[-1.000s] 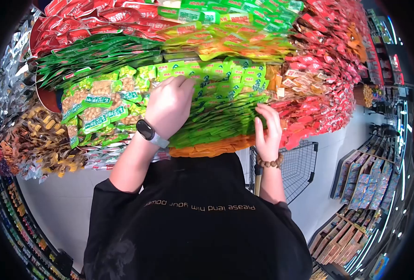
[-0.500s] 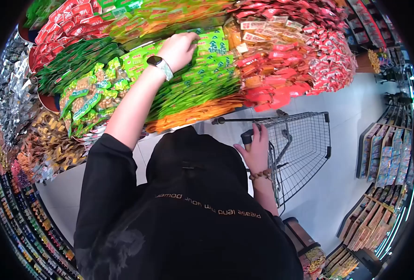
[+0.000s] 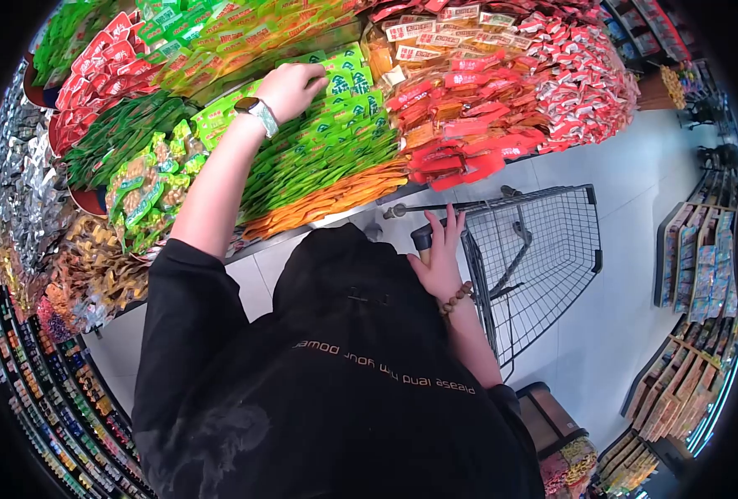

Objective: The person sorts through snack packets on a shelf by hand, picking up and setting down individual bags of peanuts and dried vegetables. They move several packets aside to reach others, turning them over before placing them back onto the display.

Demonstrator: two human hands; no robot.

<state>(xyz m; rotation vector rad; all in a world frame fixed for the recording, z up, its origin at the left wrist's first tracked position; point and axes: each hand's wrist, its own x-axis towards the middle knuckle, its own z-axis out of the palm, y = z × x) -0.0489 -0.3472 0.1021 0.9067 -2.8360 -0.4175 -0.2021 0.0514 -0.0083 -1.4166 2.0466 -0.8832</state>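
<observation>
My left hand (image 3: 294, 90), with a smartwatch (image 3: 257, 116) on its wrist, is over the bin of green snack packets (image 3: 327, 125). Its fingers curl down towards the packets and the fingertips are partly hidden, so I cannot make out what is between them. Lower right, my right hand (image 3: 440, 262), wearing a beaded bracelet (image 3: 457, 297), rests loosely around the dark handle (image 3: 421, 239) of a wire shopping cart (image 3: 543, 258). The thumb lies on one side of the handle, and the fingers stretch out on the other.
Red packets (image 3: 468, 125) and bagged nuts (image 3: 148, 179) flank the green ones. Orange packets (image 3: 335, 200) line the bin's front edge. Brown-wrapped items (image 3: 103, 262) lie at left. Display racks (image 3: 693, 258) stand at right, with pale floor tiles (image 3: 626, 216) between.
The view has shifted, so the packets and my left hand appear further left. My left fingers look more curled. My right hand stays at the cart handle.
</observation>
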